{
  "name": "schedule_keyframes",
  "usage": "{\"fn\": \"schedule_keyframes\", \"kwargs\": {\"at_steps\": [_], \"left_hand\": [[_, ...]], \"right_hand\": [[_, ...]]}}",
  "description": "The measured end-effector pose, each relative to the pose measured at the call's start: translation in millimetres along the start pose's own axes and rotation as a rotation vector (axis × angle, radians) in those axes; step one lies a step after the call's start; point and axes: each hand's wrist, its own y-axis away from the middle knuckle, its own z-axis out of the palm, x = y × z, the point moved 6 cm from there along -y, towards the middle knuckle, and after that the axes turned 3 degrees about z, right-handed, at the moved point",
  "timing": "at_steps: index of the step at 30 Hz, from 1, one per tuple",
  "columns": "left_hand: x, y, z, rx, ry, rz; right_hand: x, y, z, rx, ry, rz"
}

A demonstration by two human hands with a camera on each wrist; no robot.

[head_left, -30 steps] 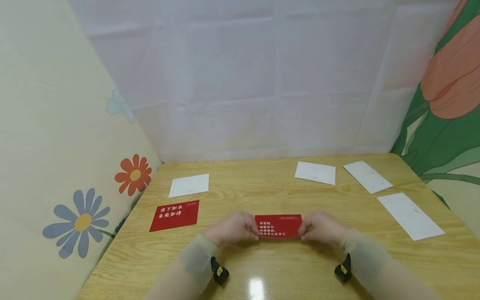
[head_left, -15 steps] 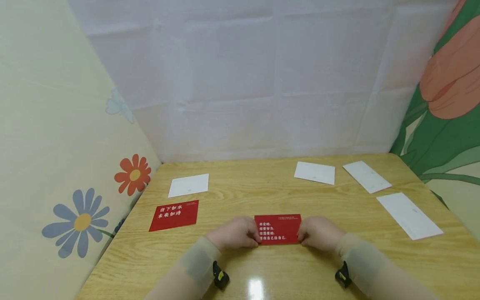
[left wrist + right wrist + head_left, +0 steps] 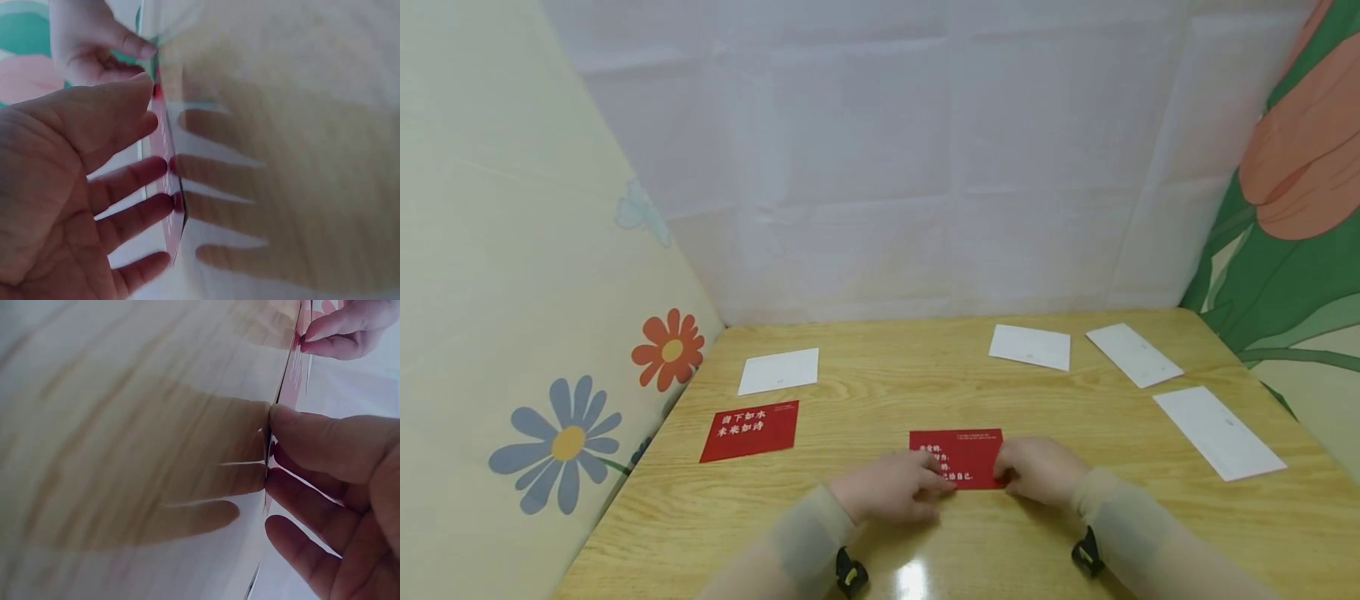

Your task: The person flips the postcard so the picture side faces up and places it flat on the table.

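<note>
A red card [image 3: 973, 454] with white printed characters lies flat on the wooden table in front of me. My left hand [image 3: 895, 487] reaches over its lower left part, covering some of the characters. In the left wrist view, the fairly straight fingers [image 3: 134, 219] of this hand touch the card's face. At the right end, my right hand [image 3: 1045, 468] pinches the card's edge. The right wrist view shows that hand's thumb [image 3: 312, 434] at the near edge, with fingertips by the card below it.
To the left lies another red card [image 3: 751, 431], with a white card [image 3: 778, 371] behind it. Several white cards, one of them a white card [image 3: 1220, 432] nearest me, lie at the right and back right. A white cloth [image 3: 865, 167] hangs behind the wooden table [image 3: 880, 367].
The card has been lowered flat onto the table. My left hand has left its left edge and slid right over its lower part. The right hand stays at the right edge.
</note>
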Motion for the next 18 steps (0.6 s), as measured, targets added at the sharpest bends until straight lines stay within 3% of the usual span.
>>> {"fn": "schedule_keyframes", "kwargs": {"at_steps": [7, 18], "left_hand": [[10.6, 6.3, 4.8, -0.063, 0.010, -0.092], [15.6, 8.2, 4.9, -0.057, -0.030, -0.110]], "right_hand": [[-3.7, -1.3, 0.8, -0.029, 0.040, -0.001], [-11.6, 0.2, 3.5, -0.041, 0.119, -0.019]]}}
